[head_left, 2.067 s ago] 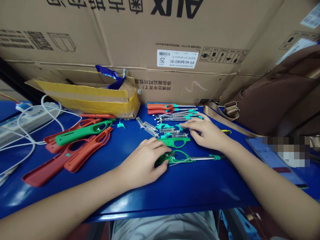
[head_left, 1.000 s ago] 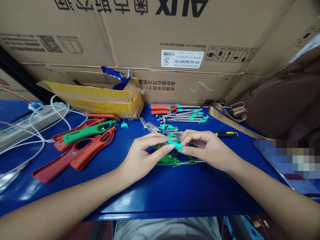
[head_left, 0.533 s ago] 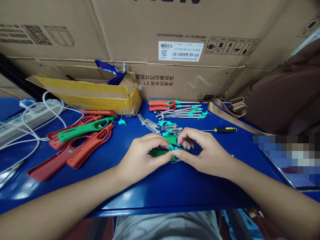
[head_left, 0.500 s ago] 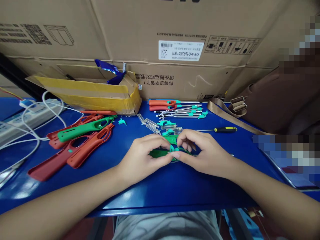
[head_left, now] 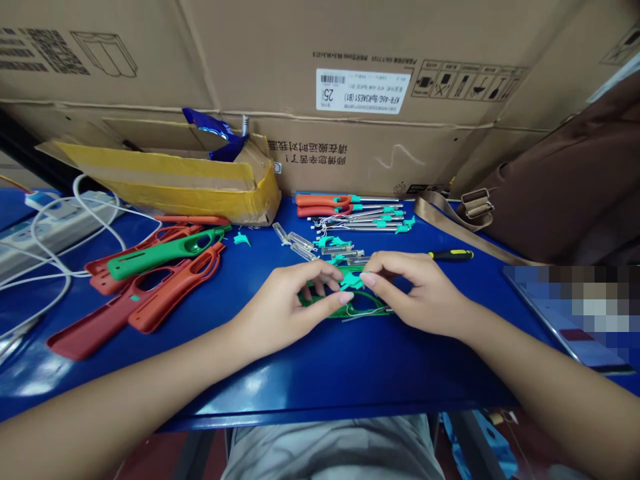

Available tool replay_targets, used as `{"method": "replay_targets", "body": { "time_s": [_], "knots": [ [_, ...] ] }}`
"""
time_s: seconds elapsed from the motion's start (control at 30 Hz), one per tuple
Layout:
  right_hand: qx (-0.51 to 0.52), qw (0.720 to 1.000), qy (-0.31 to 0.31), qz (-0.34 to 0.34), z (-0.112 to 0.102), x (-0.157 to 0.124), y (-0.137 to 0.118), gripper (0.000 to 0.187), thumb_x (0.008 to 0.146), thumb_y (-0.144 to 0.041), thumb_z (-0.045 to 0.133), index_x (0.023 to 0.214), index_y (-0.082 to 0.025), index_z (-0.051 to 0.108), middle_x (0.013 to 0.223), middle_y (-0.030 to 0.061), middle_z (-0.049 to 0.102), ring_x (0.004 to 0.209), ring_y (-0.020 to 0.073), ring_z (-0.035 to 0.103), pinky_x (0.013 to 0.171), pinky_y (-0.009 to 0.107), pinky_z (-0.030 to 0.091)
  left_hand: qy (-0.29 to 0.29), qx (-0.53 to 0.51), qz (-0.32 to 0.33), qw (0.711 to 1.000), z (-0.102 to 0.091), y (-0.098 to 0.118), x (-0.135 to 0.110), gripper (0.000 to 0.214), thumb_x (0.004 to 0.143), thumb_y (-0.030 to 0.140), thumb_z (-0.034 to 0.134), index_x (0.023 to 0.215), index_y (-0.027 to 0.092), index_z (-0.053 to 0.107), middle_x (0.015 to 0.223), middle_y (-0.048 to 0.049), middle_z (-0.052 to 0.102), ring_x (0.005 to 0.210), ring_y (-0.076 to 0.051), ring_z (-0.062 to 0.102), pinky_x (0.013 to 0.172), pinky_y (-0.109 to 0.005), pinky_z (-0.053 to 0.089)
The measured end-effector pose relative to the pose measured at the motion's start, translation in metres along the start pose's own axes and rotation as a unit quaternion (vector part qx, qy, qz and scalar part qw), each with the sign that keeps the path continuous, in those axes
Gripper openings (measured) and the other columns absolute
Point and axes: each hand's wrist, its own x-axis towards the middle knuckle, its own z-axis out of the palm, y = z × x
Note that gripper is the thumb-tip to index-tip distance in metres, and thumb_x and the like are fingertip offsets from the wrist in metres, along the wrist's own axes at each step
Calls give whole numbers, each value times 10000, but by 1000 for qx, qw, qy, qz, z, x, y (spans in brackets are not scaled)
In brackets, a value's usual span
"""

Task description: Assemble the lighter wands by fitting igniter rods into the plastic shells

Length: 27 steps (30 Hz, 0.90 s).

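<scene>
In front of me a green lighter shell lies on the blue table, with thin wires along it. My right hand pinches a small turquoise trigger between thumb and forefinger just above the shell. To its left, my left hand has thumb and forefinger apart, close to the trigger; its other fingers are curled over the shell's left end. Behind the hands lie another green shell part, mostly hidden, several clear fuel tanks and more turquoise triggers.
Red and green lighter shells are piled at left, beside a power strip with white cables. Metal lighter rods, a screwdriver and a taped cardboard box lie behind. A brown strap and a phone-like device are at right.
My left thumb and forefinger have come apart from the turquoise trigger, which both hands were holding. The trigger now sits in my right fingertips. The view has shifted slightly.
</scene>
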Motion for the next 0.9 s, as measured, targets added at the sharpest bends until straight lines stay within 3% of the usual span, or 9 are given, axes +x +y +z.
{"method": "replay_targets", "body": {
  "time_s": [0.1, 0.23, 0.4, 0.53, 0.7, 0.9],
  "knots": [
    [-10, 1000, -10, -20, -4, 1, 7, 171, 998, -268, 586, 867, -179, 651, 732, -8, 627, 635, 99, 553, 604, 222, 425, 3, -20, 3, 1000, -1, -3, 1, 130, 962, 286, 658, 938, 168, 707, 813, 14, 716, 705, -108, 638, 649, -203, 498],
    [-46, 997, -27, -48, -7, 0, 14, 104, 977, -250, 616, 949, -171, 678, 842, 26, 665, 654, 106, 567, 608, 234, 443, 32, 37, 45, 998, -2, -6, 0, 114, 958, 247, 664, 933, 169, 744, 807, 0, 724, 724, -125, 637, 679, -230, 488],
    [-107, 987, -89, -78, -11, -1, 14, 111, 985, -241, 602, 1051, -185, 672, 1017, 56, 671, 875, 149, 639, 752, 261, 482, -8, 114, 112, 987, -3, -7, -1, 139, 971, 251, 646, 942, 158, 745, 873, -42, 736, 841, -177, 636, 789, -299, 505],
    [-128, 980, -137, -65, -18, -2, 9, 111, 993, -246, 583, 968, -186, 673, 958, 43, 676, 846, 154, 633, 720, 267, 460, -25, 151, 136, 979, -4, -9, -1, 153, 980, 270, 632, 975, 154, 732, 940, -56, 730, 905, -200, 628, 829, -335, 513],
    [-119, 970, -209, -33, -32, -2, 5, 130, 966, -187, 580, 888, -182, 684, 852, 25, 672, 772, 146, 609, 690, 270, 437, -46, 175, 114, 977, -6, -6, -1, 166, 973, 228, 602, 1079, 174, 717, 1035, -63, 729, 982, -218, 632, 893, -368, 521],
    [-128, 960, -248, -15, -39, 0, 6, 138, 901, -117, 601, 844, -199, 697, 819, 17, 690, 768, 155, 621, 683, 270, 428, -75, 199, 101, 972, -6, -5, -2, 186, 931, 215, 620, 1084, 175, 719, 1023, -50, 757, 951, -231, 657, 874, -389, 536]
  ]
}}
